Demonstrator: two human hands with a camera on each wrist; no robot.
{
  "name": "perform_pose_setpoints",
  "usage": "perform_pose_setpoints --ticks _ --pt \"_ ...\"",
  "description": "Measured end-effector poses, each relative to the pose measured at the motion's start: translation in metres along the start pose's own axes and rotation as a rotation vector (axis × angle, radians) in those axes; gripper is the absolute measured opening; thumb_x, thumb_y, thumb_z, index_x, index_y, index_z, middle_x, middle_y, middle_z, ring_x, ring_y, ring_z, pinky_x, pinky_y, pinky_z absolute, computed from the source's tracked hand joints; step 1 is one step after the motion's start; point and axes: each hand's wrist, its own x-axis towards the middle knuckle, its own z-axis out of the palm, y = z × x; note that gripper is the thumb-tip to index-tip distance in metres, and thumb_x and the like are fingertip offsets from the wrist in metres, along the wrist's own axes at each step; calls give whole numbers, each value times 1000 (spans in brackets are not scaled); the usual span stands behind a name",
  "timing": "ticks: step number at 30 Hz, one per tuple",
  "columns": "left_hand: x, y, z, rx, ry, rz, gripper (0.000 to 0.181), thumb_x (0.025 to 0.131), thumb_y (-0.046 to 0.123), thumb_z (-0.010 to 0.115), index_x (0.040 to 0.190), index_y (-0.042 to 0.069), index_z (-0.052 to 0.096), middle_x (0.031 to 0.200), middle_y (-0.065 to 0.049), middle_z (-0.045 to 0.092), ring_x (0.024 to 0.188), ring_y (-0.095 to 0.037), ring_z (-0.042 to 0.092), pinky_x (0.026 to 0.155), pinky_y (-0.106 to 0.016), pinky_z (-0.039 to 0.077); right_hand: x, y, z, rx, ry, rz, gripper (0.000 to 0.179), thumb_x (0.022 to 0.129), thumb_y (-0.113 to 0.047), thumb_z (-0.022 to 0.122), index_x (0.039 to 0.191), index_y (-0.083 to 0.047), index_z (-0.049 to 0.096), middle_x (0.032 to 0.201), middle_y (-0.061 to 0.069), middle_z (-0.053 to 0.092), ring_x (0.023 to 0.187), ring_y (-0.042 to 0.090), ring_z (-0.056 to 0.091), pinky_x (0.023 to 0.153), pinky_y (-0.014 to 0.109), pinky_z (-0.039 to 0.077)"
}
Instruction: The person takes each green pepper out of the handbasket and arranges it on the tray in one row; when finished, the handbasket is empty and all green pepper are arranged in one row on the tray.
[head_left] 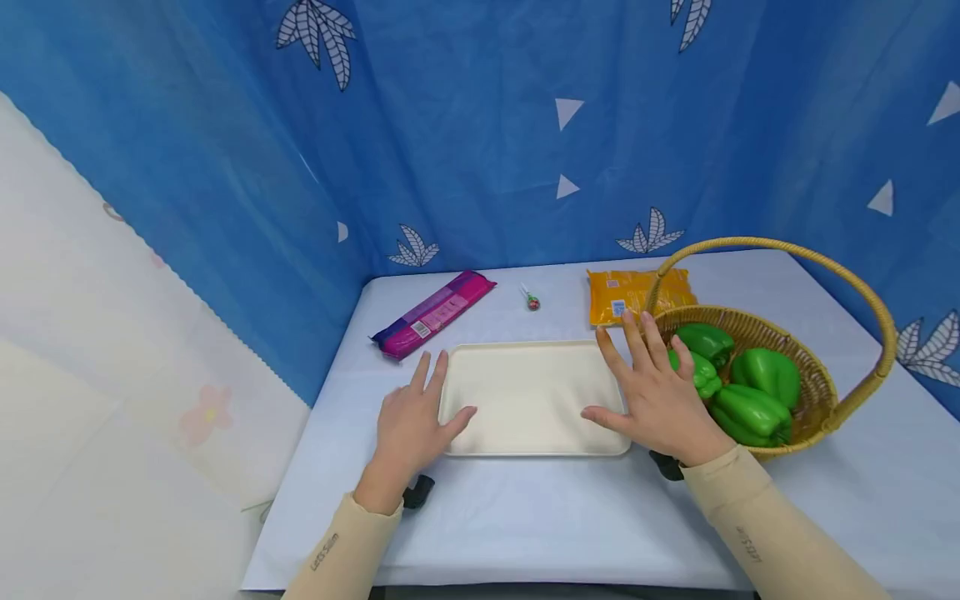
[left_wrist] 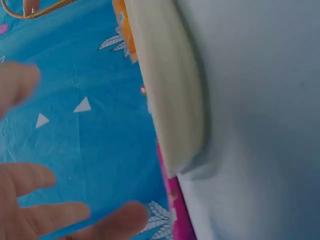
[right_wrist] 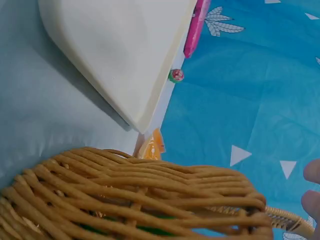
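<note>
A cream rectangular tray (head_left: 532, 400) lies on the table between the two hands. At its left edge is the left hand (head_left: 412, 425), fingers spread and holding nothing. The right hand (head_left: 663, 408) hovers between the tray's right end and a wicker basket (head_left: 816, 387), its fingers also straight and apart. Several green bell peppers (head_left: 765, 375) sit in the basket, partly hidden behind that hand. In the right wrist view, the basket's woven side (right_wrist: 150, 192) fills the lower part, with the tray (right_wrist: 115, 45) above it.
A purple and pink packet (head_left: 438, 317) lies at the back left. A small lollipop (head_left: 532, 303) is behind the tray, and an orange packet (head_left: 637, 287) lies behind the basket. The basket's tall handle (head_left: 780, 243) arches up. A blue curtain (head_left: 480, 125) hangs along the table's back.
</note>
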Motion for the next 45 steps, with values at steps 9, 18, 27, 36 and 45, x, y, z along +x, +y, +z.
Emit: perform_pose_setpoints --ticks 9,18,27,36,45 --pt "-16 -20 20 -311 -239 -89 77 95 38 63 160 6 37 161 -13 44 141 -34 51 107 -55 47 10 27 -41 95 -71 167 102 93 -63 62 168 -21 5 173 12 -13 159 41 -7 109 75 5" --pt "-12 -33 26 -310 -279 -43 68 87 22 59 153 12 51 160 -7 45 127 -29 63 85 -46 55 15 85 -55 302 -28 325 73 105 -48 51 164 -11 28 167 28 19 146 59 19 100 75 7" --pt "-13 -37 24 -317 -291 -73 65 88 21 57 152 14 53 161 -6 44 135 -31 58 91 -50 54 8 94 -15 307 -271 317 57 104 -43 54 142 -1 58 146 29 50 137 53 39 106 72 32" --pt "-11 -32 27 -353 -283 -76 63 89 22 55 152 16 54 161 -5 44 135 -31 57 93 -51 53 5 97 -15 300 -397 277 57 106 -39 52 149 -1 53 145 27 56 134 51 41 104 69 38" --pt "-11 -29 35 -351 -279 -86 63 89 22 55 152 19 54 162 -1 43 138 -30 55 99 -53 52 3 101 -15 305 -410 290 61 106 -42 52 150 0 49 147 31 52 133 52 40 103 70 37"
